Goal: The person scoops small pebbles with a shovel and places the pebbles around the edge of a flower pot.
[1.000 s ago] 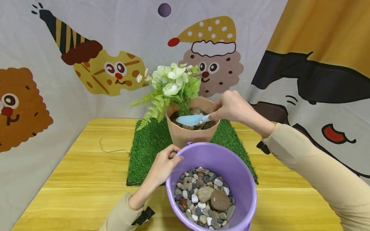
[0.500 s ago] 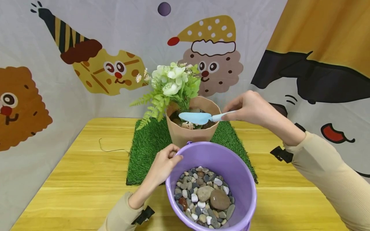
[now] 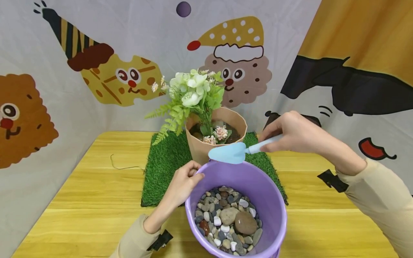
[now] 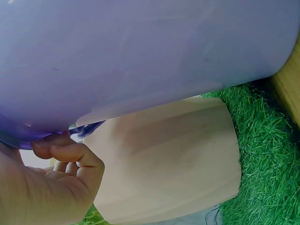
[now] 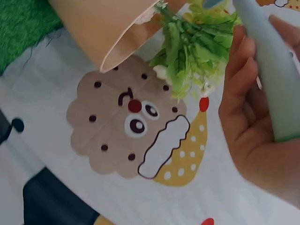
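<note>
My right hand (image 3: 295, 132) grips the handle of a light blue trowel (image 3: 228, 153), whose blade hangs over the far rim of a purple bucket (image 3: 267, 190). Pebbles (image 3: 219, 204) of mixed colours and two larger stones cover the bucket's bottom. With thumb and curled fingers, my left hand (image 3: 184, 182) holds the bucket's rim at the far left; the left wrist view shows the same hand (image 4: 65, 173) beneath the rim. Just behind the bucket stands a peach flowerpot (image 3: 200, 150) holding white-green artificial flowers (image 3: 193, 87) and small pink blooms (image 3: 221, 132).
The pot stands on a green artificial grass mat (image 3: 164, 179) on a yellow wooden table (image 3: 96, 200). A thin dark wire (image 3: 126, 167) lies at the left. Behind hangs a white curtain (image 3: 129, 21) printed with cartoon figures.
My right hand has drawn the trowel out from above the flowerpot, moving right and toward me to the bucket's rim. The pink blooms are now uncovered. My left hand has stayed put.
</note>
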The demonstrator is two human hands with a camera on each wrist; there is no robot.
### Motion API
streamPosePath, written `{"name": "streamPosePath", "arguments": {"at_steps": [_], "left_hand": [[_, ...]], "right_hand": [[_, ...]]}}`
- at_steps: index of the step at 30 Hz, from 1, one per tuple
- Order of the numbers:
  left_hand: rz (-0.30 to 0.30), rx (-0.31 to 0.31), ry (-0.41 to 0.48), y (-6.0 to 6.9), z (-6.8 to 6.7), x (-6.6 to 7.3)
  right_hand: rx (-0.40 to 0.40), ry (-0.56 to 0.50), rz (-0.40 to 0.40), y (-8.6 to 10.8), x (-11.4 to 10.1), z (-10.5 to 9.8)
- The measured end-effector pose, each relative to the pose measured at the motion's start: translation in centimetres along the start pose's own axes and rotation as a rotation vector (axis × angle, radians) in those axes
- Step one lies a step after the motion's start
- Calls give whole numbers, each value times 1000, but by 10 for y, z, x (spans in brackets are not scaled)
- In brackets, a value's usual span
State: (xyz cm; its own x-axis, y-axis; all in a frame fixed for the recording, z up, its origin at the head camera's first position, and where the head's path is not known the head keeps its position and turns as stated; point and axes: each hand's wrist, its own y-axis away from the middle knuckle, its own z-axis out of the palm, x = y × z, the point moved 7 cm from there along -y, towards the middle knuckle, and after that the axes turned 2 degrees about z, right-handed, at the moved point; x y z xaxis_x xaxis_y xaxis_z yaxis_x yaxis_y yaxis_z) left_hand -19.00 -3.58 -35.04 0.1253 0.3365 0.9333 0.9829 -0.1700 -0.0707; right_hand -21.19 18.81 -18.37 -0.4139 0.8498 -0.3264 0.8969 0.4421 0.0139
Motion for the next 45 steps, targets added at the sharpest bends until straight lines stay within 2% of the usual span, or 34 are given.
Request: {"name": "streamPosePath", "arguments": {"at_steps": [6,10,15,18,25,29,37,42,45], "left_hand": [[5,5,-1,0,0,1],[-1,7,-4,0,0,0],[-5,5,-4,0,0,0],[-9,4,-4,0,0,-1],[-10,6,-4,0,0,0],[-11,5,-2,0,0,0],[-9,3,-5,0,0,0],[-7,4,-4,0,0,0],[-3,3,-2,0,0,0]], "right_hand": [[-67,114,-202,7,-11,6],[-101,167,-293,9,-17,12],[-145,224,-312,12,-22,21],[-160,294,-318,15,-26,27],[-139,475,-414,24,-43,46],[-139,557,-439,26,-49,53],[-86,681,-518,28,-56,66],[42,833,-607,31,-63,71],[101,936,-623,31,-66,76]]}}
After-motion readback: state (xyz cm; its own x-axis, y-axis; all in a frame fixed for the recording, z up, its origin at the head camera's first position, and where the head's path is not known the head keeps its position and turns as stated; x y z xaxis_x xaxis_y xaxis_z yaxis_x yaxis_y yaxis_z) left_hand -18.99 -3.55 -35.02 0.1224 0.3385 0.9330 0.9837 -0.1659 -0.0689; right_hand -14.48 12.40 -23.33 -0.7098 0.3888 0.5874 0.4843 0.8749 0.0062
